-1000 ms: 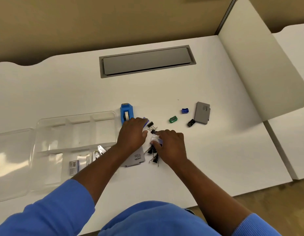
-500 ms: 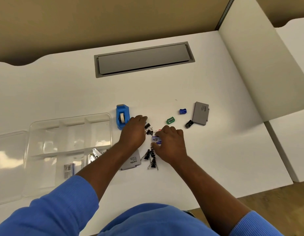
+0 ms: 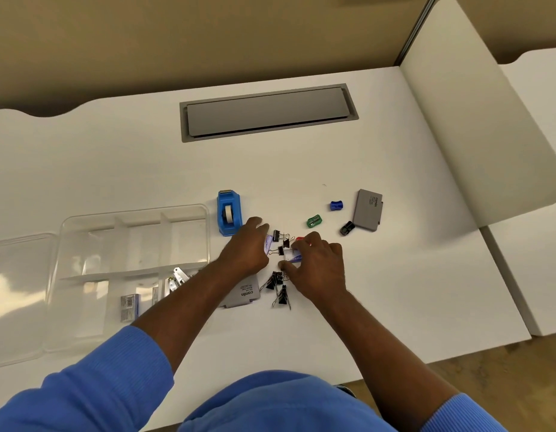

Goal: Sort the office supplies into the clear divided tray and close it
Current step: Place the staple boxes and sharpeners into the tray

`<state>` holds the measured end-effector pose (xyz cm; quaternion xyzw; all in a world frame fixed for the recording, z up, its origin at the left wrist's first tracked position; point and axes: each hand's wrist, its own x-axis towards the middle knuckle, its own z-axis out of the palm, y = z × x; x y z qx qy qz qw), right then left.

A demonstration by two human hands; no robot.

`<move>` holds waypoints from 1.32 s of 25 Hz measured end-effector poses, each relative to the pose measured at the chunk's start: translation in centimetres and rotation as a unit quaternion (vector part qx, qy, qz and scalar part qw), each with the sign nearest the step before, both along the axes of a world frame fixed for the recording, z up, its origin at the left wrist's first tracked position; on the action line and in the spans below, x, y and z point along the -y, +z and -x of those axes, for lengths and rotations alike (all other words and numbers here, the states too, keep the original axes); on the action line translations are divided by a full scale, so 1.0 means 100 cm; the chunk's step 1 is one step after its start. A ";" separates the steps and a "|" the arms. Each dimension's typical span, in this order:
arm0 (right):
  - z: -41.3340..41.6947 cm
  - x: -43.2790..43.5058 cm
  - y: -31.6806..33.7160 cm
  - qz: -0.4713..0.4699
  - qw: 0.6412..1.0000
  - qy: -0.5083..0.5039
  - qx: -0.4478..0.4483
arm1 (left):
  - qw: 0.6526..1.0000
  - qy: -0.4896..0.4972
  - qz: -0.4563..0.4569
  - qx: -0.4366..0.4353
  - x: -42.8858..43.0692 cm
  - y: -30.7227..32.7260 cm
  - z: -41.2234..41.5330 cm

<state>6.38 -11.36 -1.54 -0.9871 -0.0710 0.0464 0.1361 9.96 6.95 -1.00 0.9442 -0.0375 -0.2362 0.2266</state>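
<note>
Head view: at frame centre, the right hand (image 3: 317, 265) pinches a small white-and-blue box (image 3: 294, 257) among black metal binder clips (image 3: 280, 246). The left hand (image 3: 247, 249) curls beside them, its hold unclear. The clear divided plastic tray (image 3: 136, 212) lies open at left. The box should be lifted straight up, free of the clip handles.

Both forearms stretch forward, hands nearly meeting: left hand (image 3: 245, 249) knuckles up, fingers (image 3: 258, 224) curled under, grip hidden; right hand (image 3: 319, 266) pinching a small packet (image 3: 294, 257) between thumb and fingers.
</note>
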 end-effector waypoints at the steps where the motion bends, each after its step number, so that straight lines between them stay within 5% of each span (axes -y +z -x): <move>1: 0.001 -0.001 0.000 0.001 1.000 -0.003 -0.004 | 1.000 -0.004 -0.002 0.002 0.001 0.001 0.002; 8: 0.011 -0.006 0.006 -0.063 0.997 -0.027 0.028 | 0.997 -0.010 -0.004 0.079 0.003 0.014 0.014; 16: 0.022 -0.034 0.031 -0.238 0.970 -0.051 0.020 | 0.983 0.024 0.076 0.166 -0.028 0.041 0.041; 28: 0.076 -0.155 0.063 -0.289 0.953 0.075 -0.052 | 0.958 0.086 0.064 0.266 -0.190 0.064 0.140; 33: 0.093 -0.210 0.058 -0.256 0.958 0.116 -0.065 | 0.962 0.110 0.045 0.245 -0.254 0.048 0.171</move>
